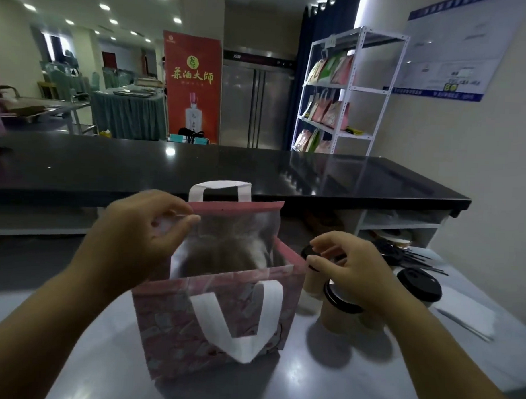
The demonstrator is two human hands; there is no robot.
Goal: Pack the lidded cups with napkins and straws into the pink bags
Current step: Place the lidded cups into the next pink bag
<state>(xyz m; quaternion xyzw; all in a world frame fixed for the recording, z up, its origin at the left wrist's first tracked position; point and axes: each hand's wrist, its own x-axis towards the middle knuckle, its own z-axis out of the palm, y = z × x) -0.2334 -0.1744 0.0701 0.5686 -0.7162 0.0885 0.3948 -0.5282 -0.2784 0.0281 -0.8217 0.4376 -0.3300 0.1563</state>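
Note:
A pink patterned bag (174,321) with white handles stands open on the grey table in front of me. My left hand (141,234) pinches the bag's upper left rim and holds it open. To the right of the bag stand paper cups with black lids. My right hand (351,268) hovers over the nearest cup (341,315), fingers curled by its lid; I cannot tell if they touch it. A second cup (311,281) stands just behind, against the bag. A third cup (419,285) is further right. Black straws (423,261) lie behind the cups.
White napkins (466,317) lie at the right edge of the table. A black counter (197,167) runs across behind the bag, with a small white shelf unit (404,225) under its right end. A white rack (349,89) with packets stands at the back.

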